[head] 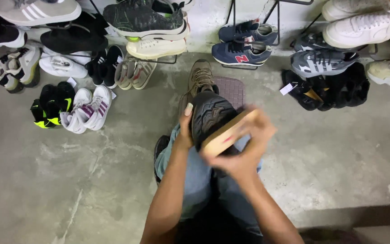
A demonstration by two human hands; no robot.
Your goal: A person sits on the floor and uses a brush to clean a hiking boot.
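Note:
My left hand [185,131] grips a shoe [208,113] turned sole-up over my lap; its dark tread faces me. My right hand [249,151] holds a wooden-backed brush [229,133] pressed across the sole, blurred by motion. A tan lace-up shoe [200,77] stands on the floor just beyond, next to a small maroon mat [232,90]. My jeans-clad legs [195,180] lie under both hands.
Many pairs of sneakers ring the concrete floor: white-and-pink ones [88,110] and black-and-neon ones [50,106] at left, navy ones [242,52] on a wire rack at centre back, grey ones [323,61] and black ones [326,90] at right.

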